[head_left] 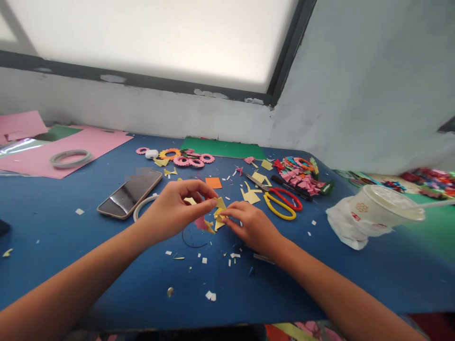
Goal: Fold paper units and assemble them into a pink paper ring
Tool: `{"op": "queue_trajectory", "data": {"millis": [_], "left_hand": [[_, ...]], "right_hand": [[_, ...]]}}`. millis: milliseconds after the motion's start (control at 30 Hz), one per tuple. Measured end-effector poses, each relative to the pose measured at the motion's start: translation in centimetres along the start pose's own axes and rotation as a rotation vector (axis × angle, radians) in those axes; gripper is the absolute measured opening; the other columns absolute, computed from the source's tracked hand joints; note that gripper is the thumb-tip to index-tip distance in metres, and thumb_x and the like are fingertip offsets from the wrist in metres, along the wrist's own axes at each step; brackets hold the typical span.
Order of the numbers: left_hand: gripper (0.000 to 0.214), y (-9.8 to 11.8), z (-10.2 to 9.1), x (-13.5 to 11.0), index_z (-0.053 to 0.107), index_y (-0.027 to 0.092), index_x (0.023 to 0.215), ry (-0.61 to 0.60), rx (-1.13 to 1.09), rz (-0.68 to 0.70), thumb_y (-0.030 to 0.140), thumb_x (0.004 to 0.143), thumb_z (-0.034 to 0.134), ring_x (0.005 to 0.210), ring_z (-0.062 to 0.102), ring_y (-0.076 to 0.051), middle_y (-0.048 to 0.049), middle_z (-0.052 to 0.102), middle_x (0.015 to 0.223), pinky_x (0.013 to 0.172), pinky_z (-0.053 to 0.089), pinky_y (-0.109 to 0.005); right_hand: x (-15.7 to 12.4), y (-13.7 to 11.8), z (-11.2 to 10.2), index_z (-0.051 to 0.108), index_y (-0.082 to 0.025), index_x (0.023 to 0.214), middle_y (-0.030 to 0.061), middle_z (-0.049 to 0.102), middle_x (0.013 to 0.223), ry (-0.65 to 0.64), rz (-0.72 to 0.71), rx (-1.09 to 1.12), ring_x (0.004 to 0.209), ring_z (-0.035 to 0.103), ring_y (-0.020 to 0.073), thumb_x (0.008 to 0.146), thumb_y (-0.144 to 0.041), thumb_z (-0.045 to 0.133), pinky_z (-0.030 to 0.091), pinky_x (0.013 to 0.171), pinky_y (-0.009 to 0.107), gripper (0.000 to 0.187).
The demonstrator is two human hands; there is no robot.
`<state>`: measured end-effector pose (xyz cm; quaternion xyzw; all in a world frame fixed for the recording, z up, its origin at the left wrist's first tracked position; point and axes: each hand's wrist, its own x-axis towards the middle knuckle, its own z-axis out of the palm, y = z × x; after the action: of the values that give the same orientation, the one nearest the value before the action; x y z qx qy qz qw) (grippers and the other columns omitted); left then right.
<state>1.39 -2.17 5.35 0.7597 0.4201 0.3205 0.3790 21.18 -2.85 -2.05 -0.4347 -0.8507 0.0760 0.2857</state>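
Observation:
Over the middle of the blue table (53, 227) both my hands meet on a small yellow paper piece (219, 213). My left hand (177, 208) pinches its upper edge between thumb and fingers. My right hand (250, 225) pinches its right side, fingers curled. A pink scrap (200, 222) lies just under the yellow piece. Small white and yellow offcuts lie scattered on the table below my hands.
A phone (130, 193) and a tape roll (142, 204) lie left of my hands. Scissors (279, 199) with red and yellow handles, an orange square (213, 183), pink paper rings (188, 160), a pile of folded pieces (300, 175) and a lidded cup (384, 208) lie beyond and right.

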Motion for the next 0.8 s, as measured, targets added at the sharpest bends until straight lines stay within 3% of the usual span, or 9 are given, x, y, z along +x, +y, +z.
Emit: {"op": "queue_trajectory", "data": {"millis": [100, 267, 433, 600, 800], "left_hand": [[0.018, -0.07, 0.07, 0.05, 0.065, 0.016, 0.083, 0.000, 0.005, 0.002, 0.032, 0.077, 0.060, 0.053, 0.059, -0.009, 0.0008, 0.061, 0.065, 0.047, 0.044, -0.017], [0.018, 0.47, 0.26, -0.07, 0.064, 0.015, 0.082, -0.062, -0.008, -0.030, 0.032, 0.077, 0.059, 0.053, 0.061, -0.010, 0.0009, 0.061, 0.061, 0.047, 0.045, -0.018], [0.020, 0.53, 0.30, -0.13, 0.064, 0.016, 0.082, -0.071, -0.016, -0.019, 0.034, 0.078, 0.059, 0.052, 0.061, -0.011, 0.0016, 0.059, 0.059, 0.045, 0.044, -0.018], [0.019, 0.08, 0.13, 0.00, 0.065, 0.016, 0.082, -0.056, -0.008, -0.008, 0.034, 0.077, 0.059, 0.054, 0.061, -0.011, 0.0010, 0.060, 0.061, 0.045, 0.043, -0.017], [0.020, 0.08, 0.14, 0.02, 0.064, 0.016, 0.083, -0.066, -0.024, -0.022, 0.035, 0.077, 0.060, 0.053, 0.061, -0.010, 0.0020, 0.060, 0.059, 0.046, 0.042, -0.018]], "right_hand": [[-0.04, -0.04, 0.87, 0.064, -0.017, 0.095, 0.0066, 0.063, 0.094, -0.055, -0.060, -0.091, 0.089, 0.056, 0.0182, 0.086, -0.014, 0.052, 0.046, 0.079, 0.031, 0.016], [0.05, -0.28, 1.18, 0.058, -0.014, 0.106, 0.0092, 0.062, 0.096, -0.015, -0.046, -0.178, 0.089, 0.055, 0.0207, 0.087, -0.018, 0.050, 0.047, 0.078, 0.033, 0.021], [0.06, -0.26, 0.90, 0.063, -0.018, 0.087, 0.0069, 0.060, 0.087, -0.038, -0.143, -0.240, 0.081, 0.052, 0.0182, 0.087, -0.016, 0.050, 0.045, 0.072, 0.030, 0.013], [-0.14, -0.25, 0.46, 0.063, -0.017, 0.083, 0.0064, 0.061, 0.092, -0.158, -0.230, -0.173, 0.086, 0.053, 0.0169, 0.083, -0.010, 0.052, 0.047, 0.076, 0.030, 0.013], [0.02, -0.29, 0.62, 0.062, -0.015, 0.087, 0.0080, 0.063, 0.099, -0.197, -0.180, -0.062, 0.093, 0.056, 0.0177, 0.086, -0.014, 0.051, 0.046, 0.084, 0.031, 0.011]]}}
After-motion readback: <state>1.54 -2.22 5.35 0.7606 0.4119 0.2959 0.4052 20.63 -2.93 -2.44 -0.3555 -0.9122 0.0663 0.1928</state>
